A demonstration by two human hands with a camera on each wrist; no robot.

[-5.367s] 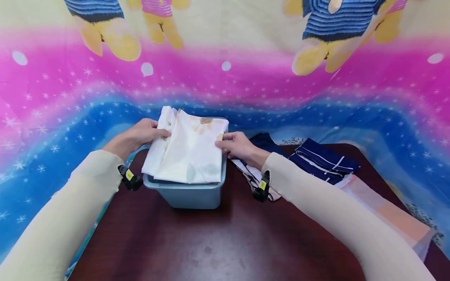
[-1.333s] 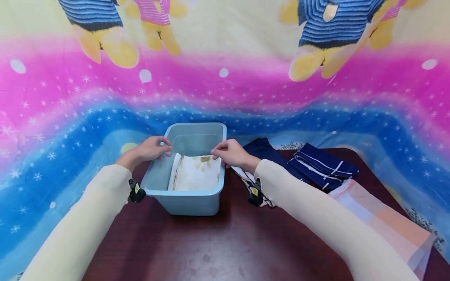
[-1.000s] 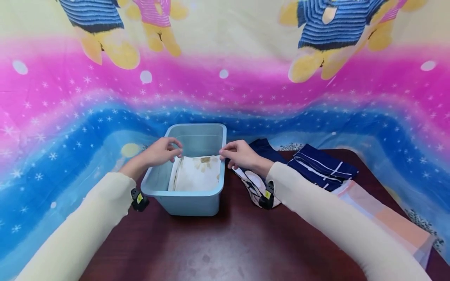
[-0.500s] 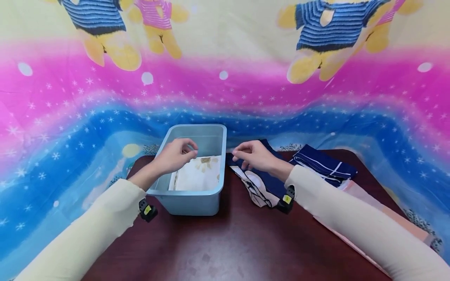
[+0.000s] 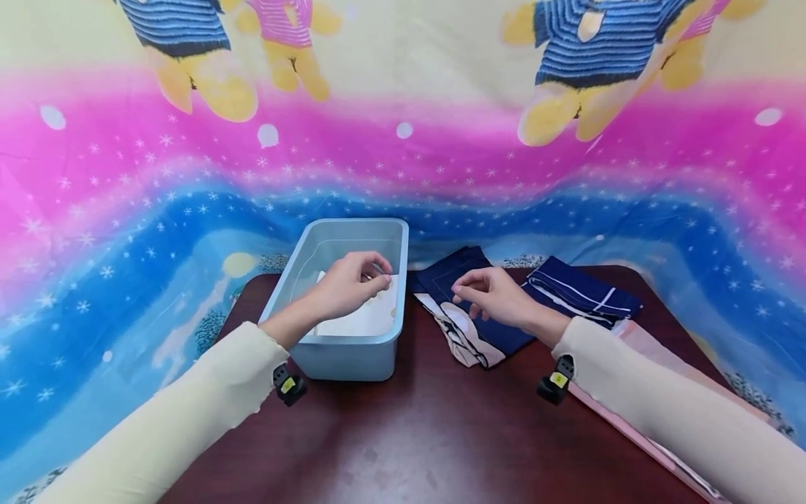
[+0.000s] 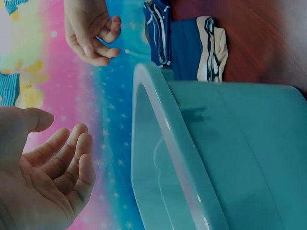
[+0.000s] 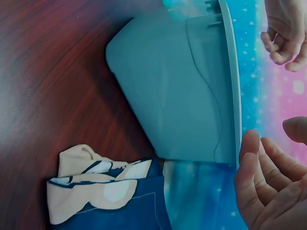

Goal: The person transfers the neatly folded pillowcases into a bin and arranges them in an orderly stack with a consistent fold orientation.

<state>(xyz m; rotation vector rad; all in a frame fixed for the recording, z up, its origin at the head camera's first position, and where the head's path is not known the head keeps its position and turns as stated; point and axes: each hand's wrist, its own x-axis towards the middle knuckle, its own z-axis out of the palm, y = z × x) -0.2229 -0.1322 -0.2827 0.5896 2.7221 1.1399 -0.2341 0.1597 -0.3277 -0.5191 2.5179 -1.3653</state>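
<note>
My left hand (image 5: 355,283) hovers over the light blue plastic bin (image 5: 343,360), fingers loosely curled and nothing in them. Inside the bin lies a folded white cloth (image 5: 362,318), partly hidden by that hand. To the bin's right, my right hand (image 5: 497,297) hangs above a folded navy cloth with a beige patterned end (image 5: 469,339). In the right wrist view the fingers (image 7: 268,179) are bent, the thumb is apart from them, and they hold nothing. The left wrist view shows the left palm (image 6: 45,187) without anything in it, beside the bin's rim.
Another folded navy cloth with white lines (image 5: 582,290) lies at the back right of the dark wooden table (image 5: 403,448). A pink and peach cloth (image 5: 655,350) is partly hidden under the right sleeve. A printed curtain (image 5: 403,189) hangs behind.
Earlier both hands held the white cloth over the bin; now it lies inside, released. Both hands have since moved right, the left across the bin, the right over the navy cloth.
</note>
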